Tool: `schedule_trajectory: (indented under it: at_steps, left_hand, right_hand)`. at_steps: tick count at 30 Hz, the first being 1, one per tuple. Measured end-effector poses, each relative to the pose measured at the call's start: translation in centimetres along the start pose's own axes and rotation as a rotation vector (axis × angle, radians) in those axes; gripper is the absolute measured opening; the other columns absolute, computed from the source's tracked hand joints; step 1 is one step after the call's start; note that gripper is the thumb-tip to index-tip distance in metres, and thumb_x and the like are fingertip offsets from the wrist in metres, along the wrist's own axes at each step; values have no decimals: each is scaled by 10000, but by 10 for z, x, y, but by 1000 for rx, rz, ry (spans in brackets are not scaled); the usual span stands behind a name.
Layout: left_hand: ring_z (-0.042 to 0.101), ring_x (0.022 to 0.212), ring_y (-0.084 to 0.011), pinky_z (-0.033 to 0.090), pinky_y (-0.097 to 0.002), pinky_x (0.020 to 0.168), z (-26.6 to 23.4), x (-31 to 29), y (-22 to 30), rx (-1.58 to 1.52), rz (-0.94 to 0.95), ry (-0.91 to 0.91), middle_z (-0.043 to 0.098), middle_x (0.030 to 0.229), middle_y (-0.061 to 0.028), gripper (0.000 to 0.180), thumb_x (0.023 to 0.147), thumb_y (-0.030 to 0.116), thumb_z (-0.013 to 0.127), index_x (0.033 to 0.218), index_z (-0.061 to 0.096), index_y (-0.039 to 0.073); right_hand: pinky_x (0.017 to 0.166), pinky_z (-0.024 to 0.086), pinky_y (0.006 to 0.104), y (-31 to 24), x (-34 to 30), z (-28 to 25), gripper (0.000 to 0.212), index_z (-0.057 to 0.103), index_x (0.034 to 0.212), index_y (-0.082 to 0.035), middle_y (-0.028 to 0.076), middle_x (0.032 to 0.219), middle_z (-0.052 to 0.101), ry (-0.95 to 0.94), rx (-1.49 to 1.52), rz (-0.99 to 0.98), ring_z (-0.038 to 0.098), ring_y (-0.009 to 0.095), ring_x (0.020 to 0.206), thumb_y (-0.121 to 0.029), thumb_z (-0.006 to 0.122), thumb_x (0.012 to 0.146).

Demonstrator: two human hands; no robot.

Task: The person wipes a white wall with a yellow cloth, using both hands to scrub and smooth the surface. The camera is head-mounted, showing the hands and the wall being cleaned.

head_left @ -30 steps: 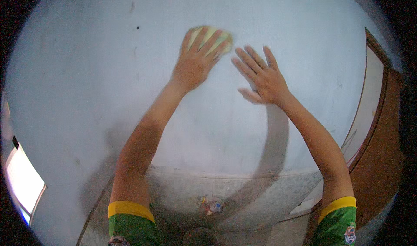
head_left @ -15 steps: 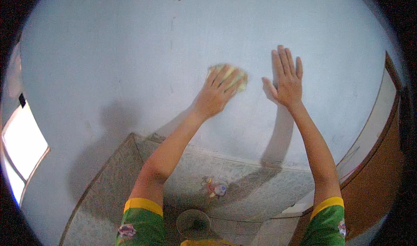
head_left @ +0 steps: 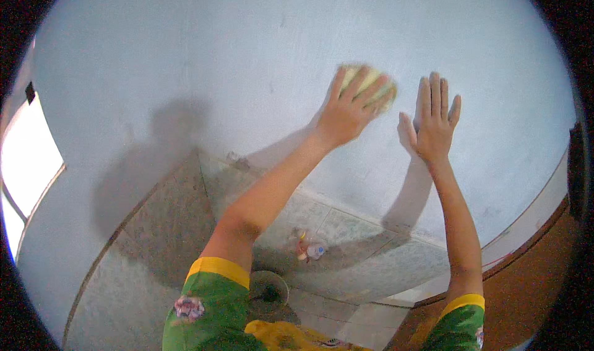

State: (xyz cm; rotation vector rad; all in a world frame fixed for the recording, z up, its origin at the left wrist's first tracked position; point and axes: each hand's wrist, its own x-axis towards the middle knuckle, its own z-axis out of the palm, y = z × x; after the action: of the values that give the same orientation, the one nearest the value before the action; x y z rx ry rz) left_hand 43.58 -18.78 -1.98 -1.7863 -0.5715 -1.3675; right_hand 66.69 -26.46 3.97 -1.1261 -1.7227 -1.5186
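Note:
My left hand (head_left: 345, 112) presses a pale yellow folded cloth (head_left: 361, 86) flat against the light blue wall (head_left: 266, 60). Its fingers lie spread over the cloth, which is slightly blurred. To the right, my right hand (head_left: 435, 128) rests with its palm toward the same wall, fingers up and thumb held apart. Nothing shows in that hand. Both arms reach upward from short green sleeves with yellow cuffs.
Grey marbled tiles (head_left: 334, 221) cover the lower wall. Below my arms are a small bottle-like item (head_left: 316, 251) and a round, bowl-like container (head_left: 270, 290). A bright window (head_left: 31, 147) stands at the left, a brown wooden panel (head_left: 526, 270) at the right.
My left hand has slid the cloth up and to the right along the wall. My right hand stays flat and spread, and the whole view has shifted somewhat.

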Motion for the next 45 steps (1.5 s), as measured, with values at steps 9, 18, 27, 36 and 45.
schedule_trajectory:
  at_steps: [9,18,27,36,45]
  left_hand:
    - [160,1574,-430,53,-637,1257,-23,-39,-130,143,-449,279,258,1710,-116,539,1074,281,466,1602,404,193]
    - [225,1536,-479,88,-739,1213,8,-134,51,-2,-248,-218,293,1692,-116,489,1063,289,441,1549,499,289]
    - [91,1566,-494,27,-712,1218,29,-172,-89,296,-1046,-72,134,1710,-249,639,1100,343,364,1650,206,58]
    - [29,1565,-521,56,-665,1239,-12,-208,142,-89,-896,-85,95,1689,-322,573,1063,242,485,1608,378,101]
    - [12,1581,-476,33,-645,1248,1,-255,-121,436,-1381,-122,4,1710,-291,637,1077,198,448,1620,222,-47]
  right_hand:
    - [1250,-62,645,-33,-62,13,796,407,1605,-282,109,1700,298,-70,26,-130,196,301,1596,-672,557,927]
    - [1275,-6,574,-34,-76,21,678,462,1572,-330,59,1669,380,-45,-11,-1,305,235,1561,-608,563,962]
    - [1249,74,596,-49,-82,25,682,492,1551,-365,27,1647,421,38,58,72,381,215,1516,-537,610,902]
    - [1261,69,582,-67,-63,5,651,523,1540,-283,66,1641,429,62,77,22,379,265,1521,-530,584,940]
    - [1270,68,556,-77,-54,27,637,508,1552,-234,90,1647,416,115,104,-2,368,279,1530,-502,534,974]
